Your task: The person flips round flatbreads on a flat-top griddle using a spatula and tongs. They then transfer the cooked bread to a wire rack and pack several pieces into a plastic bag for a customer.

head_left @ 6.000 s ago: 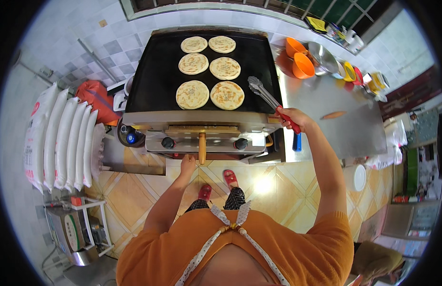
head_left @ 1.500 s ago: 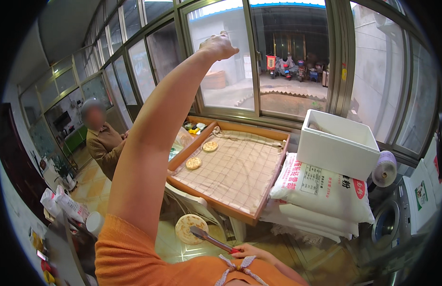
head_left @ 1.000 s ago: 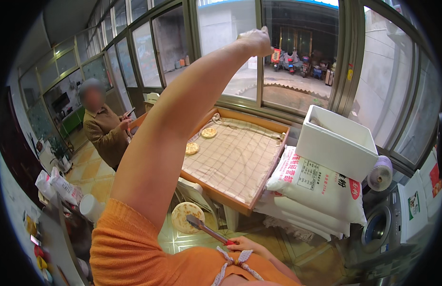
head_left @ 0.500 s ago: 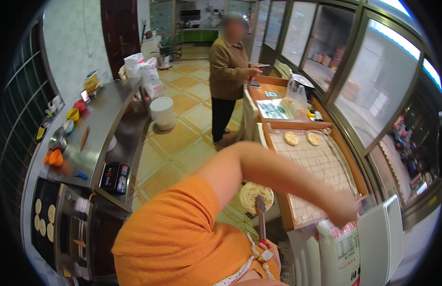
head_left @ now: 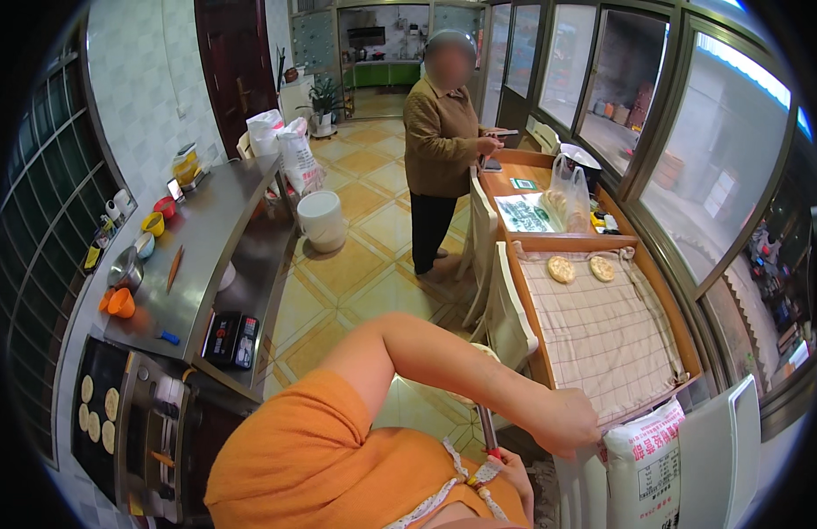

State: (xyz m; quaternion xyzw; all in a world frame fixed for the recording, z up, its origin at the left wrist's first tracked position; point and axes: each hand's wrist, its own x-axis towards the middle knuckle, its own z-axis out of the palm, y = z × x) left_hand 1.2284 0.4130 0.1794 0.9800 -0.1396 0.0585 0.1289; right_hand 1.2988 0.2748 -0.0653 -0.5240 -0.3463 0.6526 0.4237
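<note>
My left arm reaches across to the right. My left hand (head_left: 569, 423), closed like a fist, is at the near left corner of the checked cloth (head_left: 602, 344) lining a wooden tray (head_left: 682, 381); what its fingers hold, if anything, is hidden. Close to my body, my right hand (head_left: 516, 476) grips the red handle of metal tongs (head_left: 488, 430). A round flatbread (head_left: 486, 352) shows in part behind my left forearm, by the tongs' far end, which is hidden. Two round flatbreads, one left (head_left: 561, 270) and one right (head_left: 601, 268), lie on the cloth's far end.
A person (head_left: 443, 141) stands beyond the chairs (head_left: 512, 317), holding a flat object. A steel counter (head_left: 223, 207) with bowls runs along the left, near an oven (head_left: 148, 432) and a black tray (head_left: 89, 450) of flatbreads. A printed sack (head_left: 646, 467) stands beside the wooden tray.
My left hand has moved left along the tray's near edge, from its right corner. The flatbread by the tongs is now mostly behind my forearm. The whole view has shifted slightly.
</note>
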